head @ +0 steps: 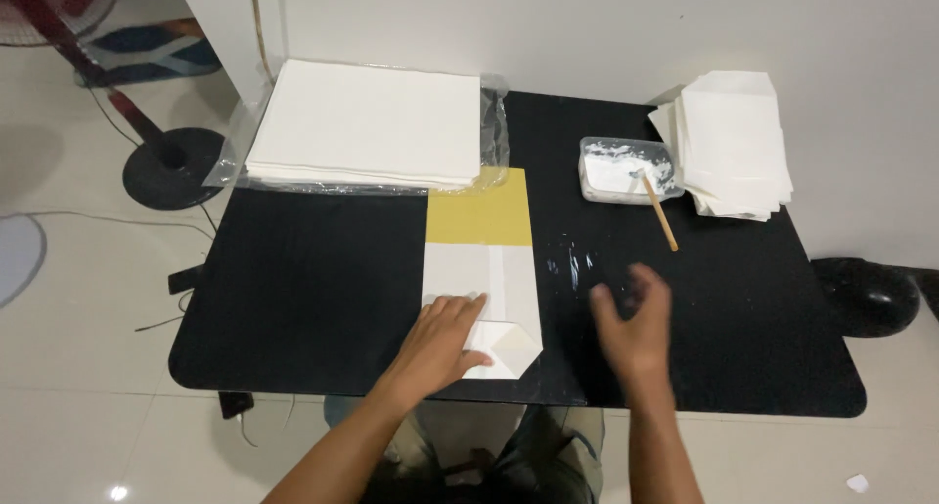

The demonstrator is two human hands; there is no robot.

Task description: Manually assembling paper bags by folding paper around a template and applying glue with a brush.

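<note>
At about 1 o'clock on the black desk sits a shallow clear plastic tub holding white paste, smeared up its walls, with a thin wooden stick leaning out of it toward 5 o'clock. Just to its right lies a loose pile of folded white paper bags, edges fanned and uneven. At 11 o'clock a thick, square stack of white sheets rests on crinkled clear plastic wrap.

Near the front edge, at 6 o'clock, lies a flat white paper bag with a center seam and a folded, diamond-shaped bottom whose corner points toward 5 o'clock. It lies on a yellow board, which shows only above the bag. The left hand lies flat and open on the bag's lower left part, fingers spread, pressing down and gripping nothing. The right hand hovers over bare desk just right of the bag, fingers loosely curled and half open, empty; it is blurred, so finger detail is hard to make out. Wet shiny smears mark the desk between bag and right hand.

At 9 o'clock a round black stand base sits on the pale tiled floor.
</note>
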